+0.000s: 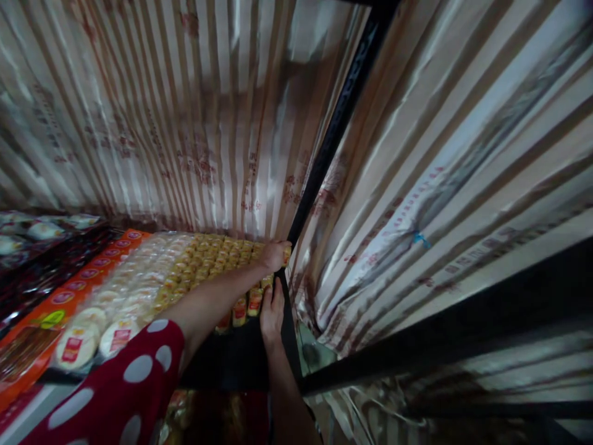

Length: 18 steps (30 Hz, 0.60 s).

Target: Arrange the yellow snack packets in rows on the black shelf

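My left hand (274, 254) reaches to the far right corner of a dark shelf (231, 358). Its fingers are closed around a small yellow wrapped cake (287, 254) beside the black post. Below it my right hand (273, 309) lies along the shelf's right edge, fingers stretched out, against the end of the rows. Tight rows of yellow wrapped cakes (208, 259) cover the shelf; the front ones, such as a cake with a red label (254, 301), stand upright by my right hand. My left forearm hides part of these rows.
Left of the cakes are white round packs (76, 346) in clear wrap, then an orange box strip (88, 278) and dark packets (50, 266). A black post (333, 130) rises at the corner. Striped plastic sheeting (208, 123) hangs behind and to the right.
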Motion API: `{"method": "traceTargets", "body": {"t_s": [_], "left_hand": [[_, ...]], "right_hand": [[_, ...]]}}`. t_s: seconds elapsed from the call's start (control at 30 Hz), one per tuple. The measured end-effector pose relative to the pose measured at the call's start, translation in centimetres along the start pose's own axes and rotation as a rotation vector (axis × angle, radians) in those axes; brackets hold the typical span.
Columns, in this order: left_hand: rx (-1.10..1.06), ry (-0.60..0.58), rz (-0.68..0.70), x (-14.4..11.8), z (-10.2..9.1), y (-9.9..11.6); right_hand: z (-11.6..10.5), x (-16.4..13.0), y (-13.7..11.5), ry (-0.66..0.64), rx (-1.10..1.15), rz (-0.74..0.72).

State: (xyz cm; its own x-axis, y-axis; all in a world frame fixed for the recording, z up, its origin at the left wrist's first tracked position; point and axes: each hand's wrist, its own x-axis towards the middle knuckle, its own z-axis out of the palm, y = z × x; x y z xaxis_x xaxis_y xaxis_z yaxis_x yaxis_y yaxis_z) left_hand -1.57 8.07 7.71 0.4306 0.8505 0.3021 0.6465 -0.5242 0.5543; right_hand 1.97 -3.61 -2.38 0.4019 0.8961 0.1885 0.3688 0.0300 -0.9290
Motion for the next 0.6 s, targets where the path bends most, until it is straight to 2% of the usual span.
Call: {"method": "traceTargets", "body": {"t_s": [0.17,0.27,0.4,0.6], "left_hand": [[0.104,-0.102,0.092,1.0,1.5,-1.7],[0.115,-0.117,0.108,1.4,1.9,-2.5],[0.112,-0.108,0.085,1.9,2.4,-3.2],[0.024,-0.046,0.051,2.4,3.6,-4.0]], "right_hand": [[-0.1,1.1,-0.1,0.088,0.027,0.020],[0.0,2.3,-0.1,0.080,0.047,0.047],[0.4,3.8,0.1,0.046,0.120,0.113],[0.9,5.8,0.9,-0.012,0.263,0.116]]}}
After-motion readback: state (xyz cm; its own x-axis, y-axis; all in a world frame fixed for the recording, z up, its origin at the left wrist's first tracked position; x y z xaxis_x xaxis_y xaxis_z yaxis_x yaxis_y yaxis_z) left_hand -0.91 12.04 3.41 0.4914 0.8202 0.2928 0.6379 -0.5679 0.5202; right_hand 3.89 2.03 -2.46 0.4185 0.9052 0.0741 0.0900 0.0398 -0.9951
